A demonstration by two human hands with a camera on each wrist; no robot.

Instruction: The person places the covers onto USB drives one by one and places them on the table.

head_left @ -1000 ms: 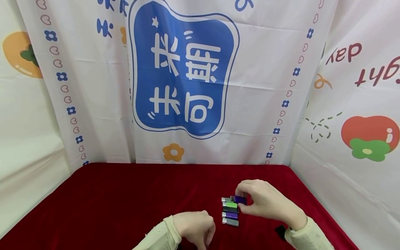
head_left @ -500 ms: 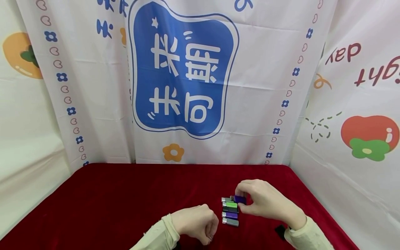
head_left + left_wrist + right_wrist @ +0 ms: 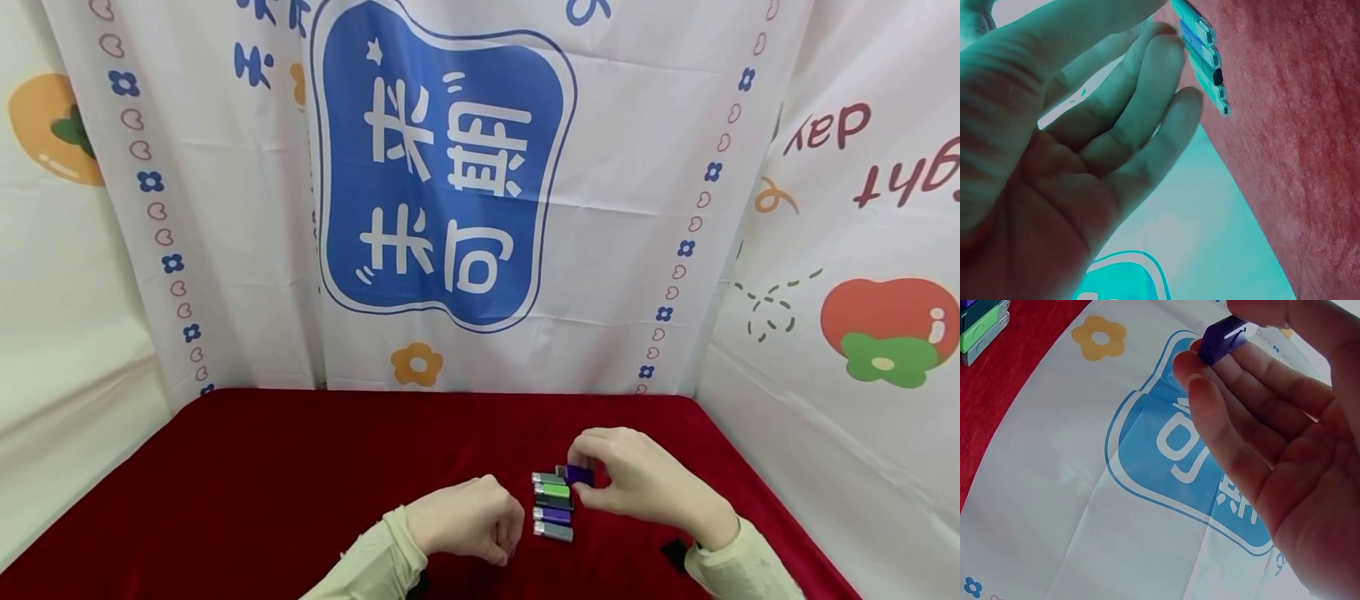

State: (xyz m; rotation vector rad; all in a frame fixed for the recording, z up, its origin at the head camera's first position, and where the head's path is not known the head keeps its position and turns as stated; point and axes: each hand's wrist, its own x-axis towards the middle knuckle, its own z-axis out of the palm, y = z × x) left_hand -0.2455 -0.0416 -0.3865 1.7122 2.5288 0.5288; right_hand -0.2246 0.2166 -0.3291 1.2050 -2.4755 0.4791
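Note:
My right hand [image 3: 637, 479] pinches a purple USB stick [image 3: 578, 475] between thumb and fingertips, its bare metal plug pointing left. In the right wrist view the purple body [image 3: 1222, 340] shows at the fingertips. A row of USB sticks with clear caps lies just left of that hand: a grey one [image 3: 555, 531] nearest, a purple one [image 3: 553, 515], a black one [image 3: 553, 502], a green one [image 3: 553, 491] and a grey one [image 3: 547, 478] farthest. Left of the row, my left hand [image 3: 468, 518] has thumb and fingers curled together, pinching a small clear cap, mostly hidden by the fingers.
A red velvet cloth [image 3: 300, 483] covers the table. Printed white curtains [image 3: 630, 208] enclose its back and sides. A small black object [image 3: 677, 553] lies by the right sleeve, and another dark bit [image 3: 420, 585] shows beneath the left wrist.
My left hand has risen from the table's near edge, moving forward and slightly right toward the row. My right hand keeps its hold on the purple USB stick and has barely moved.

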